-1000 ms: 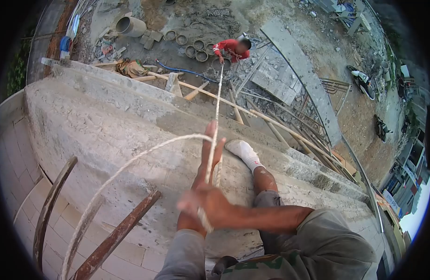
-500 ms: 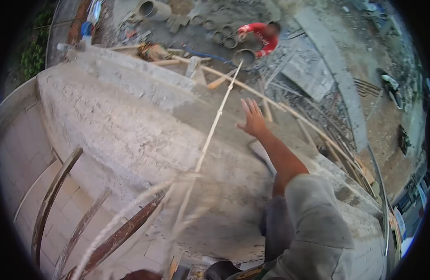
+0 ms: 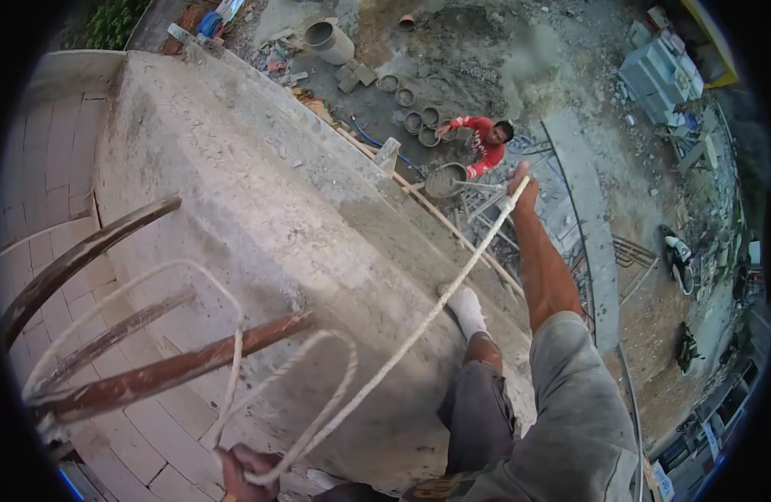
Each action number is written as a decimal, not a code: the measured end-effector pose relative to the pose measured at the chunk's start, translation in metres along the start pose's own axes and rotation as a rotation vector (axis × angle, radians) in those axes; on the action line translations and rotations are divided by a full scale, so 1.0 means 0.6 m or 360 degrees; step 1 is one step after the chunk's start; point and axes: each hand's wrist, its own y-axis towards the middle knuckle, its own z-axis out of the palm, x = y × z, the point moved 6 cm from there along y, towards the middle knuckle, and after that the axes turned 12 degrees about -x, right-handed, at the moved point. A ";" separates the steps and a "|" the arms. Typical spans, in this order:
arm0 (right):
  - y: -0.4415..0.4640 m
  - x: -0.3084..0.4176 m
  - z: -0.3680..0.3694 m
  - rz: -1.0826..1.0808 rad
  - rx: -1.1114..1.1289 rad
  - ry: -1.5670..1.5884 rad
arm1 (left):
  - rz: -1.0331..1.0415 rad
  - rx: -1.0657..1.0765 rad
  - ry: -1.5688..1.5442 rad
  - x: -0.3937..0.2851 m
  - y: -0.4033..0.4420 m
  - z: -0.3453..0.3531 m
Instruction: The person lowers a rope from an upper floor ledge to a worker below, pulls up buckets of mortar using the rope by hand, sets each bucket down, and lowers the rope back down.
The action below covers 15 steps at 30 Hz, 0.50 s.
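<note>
A thick white rope (image 3: 419, 330) slants across the view between my hands. My right hand (image 3: 524, 189) is at the end of my outstretched arm, its fingers closed round the rope. Low in the view, my left hand (image 3: 245, 473) is wrapped round the rope near my body. Slack loops of rope hang above and beside my left hand. Past my right hand, the rope runs to a bucket (image 3: 445, 181) filled with grey material, below the ledge. A person in a red top (image 3: 483, 144) stands below, with one hand close to the bucket.
I stand on a rough concrete ledge (image 3: 260, 217). Rusty metal bars (image 3: 176, 368) jut out at left over a block wall (image 3: 46, 159). Wooden poles (image 3: 461, 238) lie along the ledge's outer edge. Several small buckets (image 3: 413, 123) and a large drum (image 3: 328, 42) stand on the ground below.
My right hand was open and apart from the rope; now it grips it, further to the right. My left hand has come into clearer view. The view has shifted, and the rope has swung right.
</note>
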 end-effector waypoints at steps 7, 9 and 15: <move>-0.283 0.684 -0.148 -0.0569 0.0470 0.0276 | -0.0125 0.0445 0.0001 0.069 -0.107 0.037; -0.386 0.912 -0.237 -0.0703 0.0528 0.0425 | 0.0130 0.0584 -0.0230 0.070 -0.123 0.137; -0.700 1.384 -0.657 -0.1649 0.0733 0.0872 | 0.1362 0.0382 -0.0541 -0.371 -0.193 0.390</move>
